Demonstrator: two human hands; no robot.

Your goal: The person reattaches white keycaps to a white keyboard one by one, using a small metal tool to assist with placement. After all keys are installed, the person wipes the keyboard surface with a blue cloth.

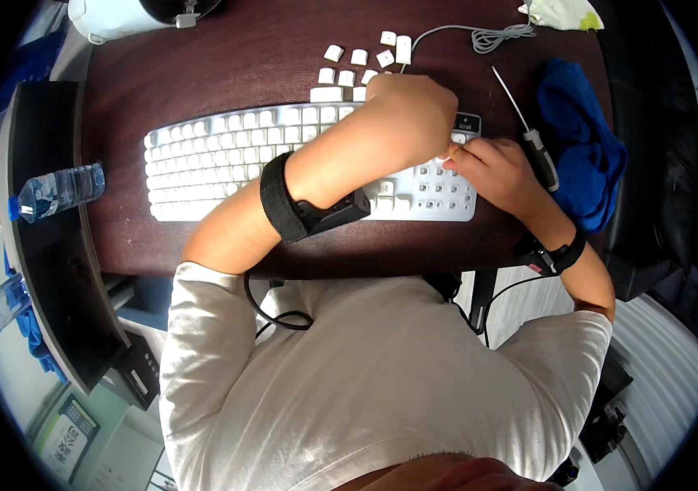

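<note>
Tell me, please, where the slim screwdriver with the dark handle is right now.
In the head view, the slim dark-handled metal screwdriver lies at right on the dark-brown table, between the white rectangular keyboard and the crumpled blue cloth.

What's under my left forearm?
The white keyboard runs under your left forearm: white keycaps show to its left, bare key switches farther right. The forearm covers part of the keyboard, so I can't tell which keys there have caps.
</note>
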